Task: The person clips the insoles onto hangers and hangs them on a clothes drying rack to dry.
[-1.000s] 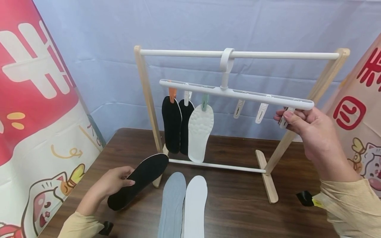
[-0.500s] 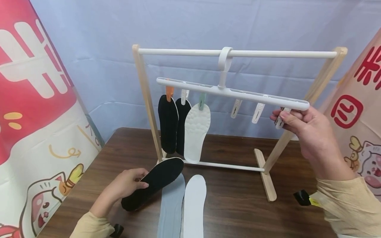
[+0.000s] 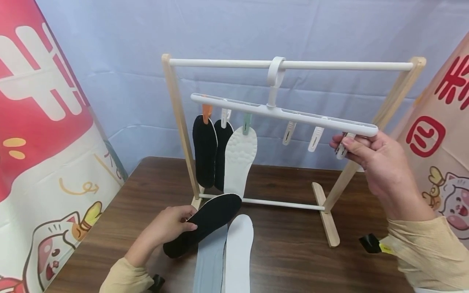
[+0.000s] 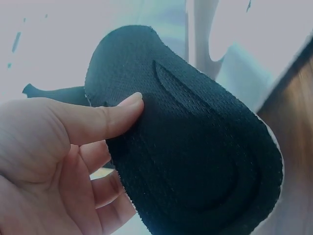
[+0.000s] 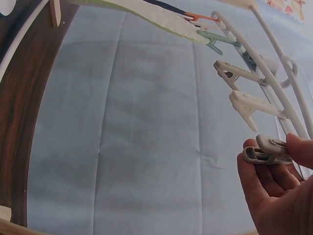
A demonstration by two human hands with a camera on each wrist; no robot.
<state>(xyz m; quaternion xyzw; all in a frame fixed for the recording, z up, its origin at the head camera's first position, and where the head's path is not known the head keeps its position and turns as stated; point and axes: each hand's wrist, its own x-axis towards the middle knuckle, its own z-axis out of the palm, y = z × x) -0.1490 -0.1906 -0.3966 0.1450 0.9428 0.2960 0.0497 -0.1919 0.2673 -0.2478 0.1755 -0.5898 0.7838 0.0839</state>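
My left hand [image 3: 170, 226] pinches a black insole [image 3: 210, 221], thumb on its upper face and fingers curled beneath. The insole is tilted, its far end overlapping the tip of a hanging white insole [image 3: 239, 156] in the head view. Below it lies a grey-blue insole [image 3: 210, 260], partly hidden, beside a flat white insole [image 3: 239, 252]. At the right end of a white clip hanger [image 3: 311, 119], my right hand [image 3: 384, 162] pinches the last white clip [image 5: 266, 152] between thumb and fingers, with nothing in the clip. Two black insoles [image 3: 204, 154] hang at the hanger's left end.
The hanger hooks over the top bar [image 3: 348, 65] of a wood and white rack standing on the brown table [image 3: 286, 252]. Two free white clips [image 3: 316, 139] dangle left of my right hand. Orange [image 3: 207, 113] and green [image 3: 247, 124] clips hold insoles. Printed cloths flank both sides.
My left hand has carried the black insole rightward, from the left of the grey-blue insole to over its upper part. The right hand keeps its hold on the end clip.
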